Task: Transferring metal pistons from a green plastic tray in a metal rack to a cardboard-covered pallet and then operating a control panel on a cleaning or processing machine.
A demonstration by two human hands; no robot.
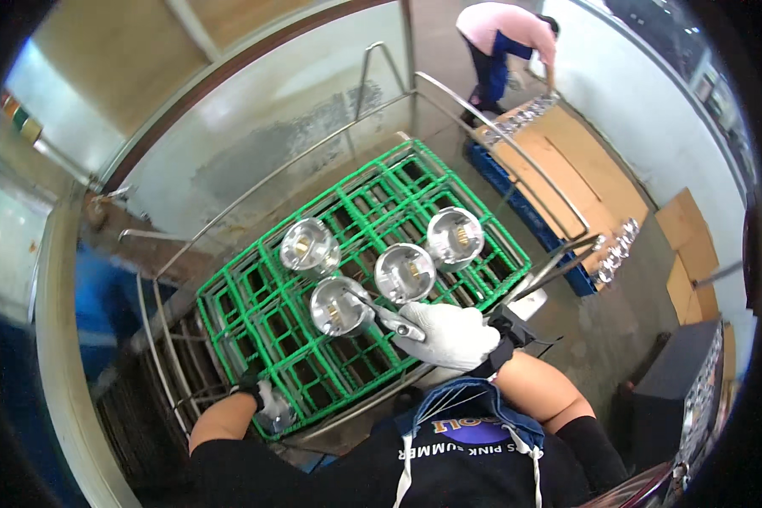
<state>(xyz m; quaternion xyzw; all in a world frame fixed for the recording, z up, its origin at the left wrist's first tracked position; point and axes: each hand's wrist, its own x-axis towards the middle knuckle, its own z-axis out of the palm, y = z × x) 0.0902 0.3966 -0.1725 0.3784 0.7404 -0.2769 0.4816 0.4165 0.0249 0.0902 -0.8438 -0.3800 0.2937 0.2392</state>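
My right hand (453, 336), in a white glove, is closed round a grey metal hand tool (402, 325) with a thin tip; its exact kind is not plain. That tip reaches over the rim of a shiny round metal cup-like part (328, 315). Similar parts (405, 288) (305, 262) (455, 256) stand on a green coated wire rack (356, 222), brass-coloured pieces showing inside them. Down at the rack's near left corner is my left hand (269, 396), gloved, against a shiny metallic piece (278, 416). Its fingers are mostly hidden.
The rack lies on a cart with metal rails (267, 173). Beyond it, at the upper right, a person (508, 42) bends over a blue pallet (516, 199) topped with cardboard (571, 165) and rows of shiny parts. A dark box (673, 372) stands at the right.
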